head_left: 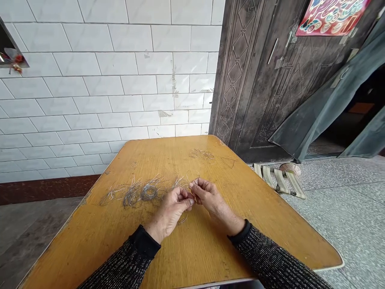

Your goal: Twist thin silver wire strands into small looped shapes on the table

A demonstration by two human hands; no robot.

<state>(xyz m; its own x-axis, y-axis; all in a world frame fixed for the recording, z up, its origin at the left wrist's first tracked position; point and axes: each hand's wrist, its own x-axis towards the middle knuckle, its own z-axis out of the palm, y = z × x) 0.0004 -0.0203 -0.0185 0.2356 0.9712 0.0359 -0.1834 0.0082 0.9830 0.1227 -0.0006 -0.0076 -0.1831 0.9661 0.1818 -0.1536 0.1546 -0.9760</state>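
Over the middle of the table, my left hand and my right hand meet with fingers pinched together. Both pinch a thin wire; one loop of it hangs below my left hand, and another thin loop rises above my fingertips. The exact spot where the fingers grip is too small to make out. Left of my hands lie several tangled coils of thin grey wire, their loose ends sticking up. Farther back on the table rests a small group of thin wire loops.
The yellow wooden table has rounded corners and stands by a white tiled wall. A dark carved door and a grey curtain are at the right. On the floor there, a striped folding stool stands beside the table.
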